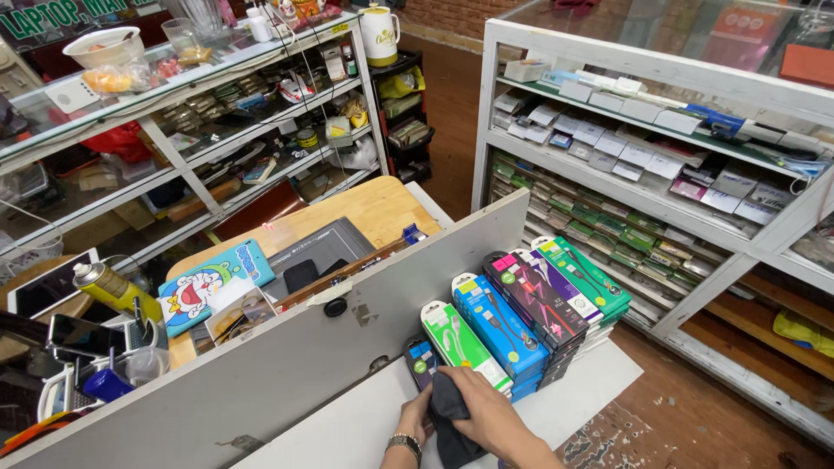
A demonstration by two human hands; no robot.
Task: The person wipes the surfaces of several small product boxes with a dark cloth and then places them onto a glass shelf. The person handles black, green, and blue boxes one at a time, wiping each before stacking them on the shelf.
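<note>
Shop counter, white shelf below grey divider board: both hands (left hand, right hand) are gripping a dark cloth beside boxed cables leaning against that board, upright for display.

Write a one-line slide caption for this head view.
Two hands press a dark cloth against the front pack in a row of boxed cables on a white shelf in a shop.

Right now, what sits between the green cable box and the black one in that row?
Head view: one blue box, leaning in the row between the green box and the black box, touching both.
</note>
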